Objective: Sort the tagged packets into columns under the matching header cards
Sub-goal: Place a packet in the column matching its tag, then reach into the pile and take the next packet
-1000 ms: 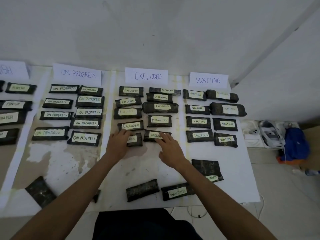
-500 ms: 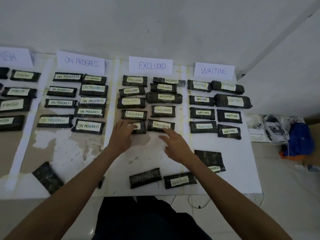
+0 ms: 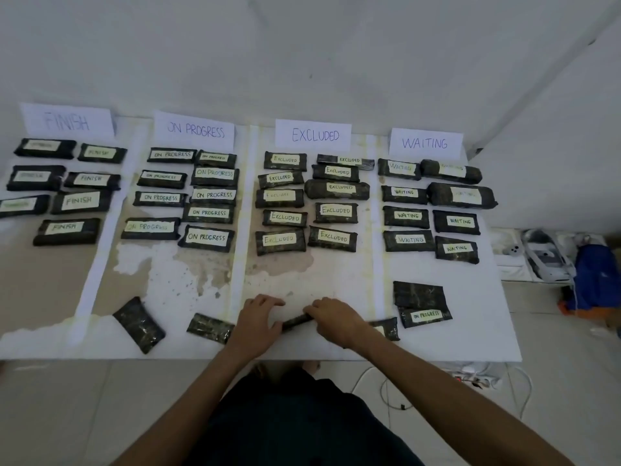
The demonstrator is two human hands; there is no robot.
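Black plastic is all I can see of the packet [image 3: 297,321] I hold low at the front of the worktop [image 3: 470,331], well below the sorted rows. My left hand [image 3: 258,322] is at one end and my right hand [image 3: 336,322] at the other. My fingers [image 3: 268,301] are curled round it, so both hands grip it. It looks tipped up on its thin side, and I cannot see its tag. That is the first thing that could go wrong. If I do not turn it and read it, I may lay it under the wrong one of the FINISH card [image 3: 67,121], the ON PROGRESS card [image 3: 195,131], the EXCLUDED card [image 3: 314,135] or the WAITING card [image 3: 425,142]. The front edge is also very near. The wrap looks smooth, so with a loose grip it could slip and drop to the floor [image 3: 554,398]. My right arm lies over a half-hidden packet [image 3: 386,327], and a bump could push that one off too. An ON PROGRESS packet [image 3: 425,316] lies below the WAITING rows, and I might forget it there.
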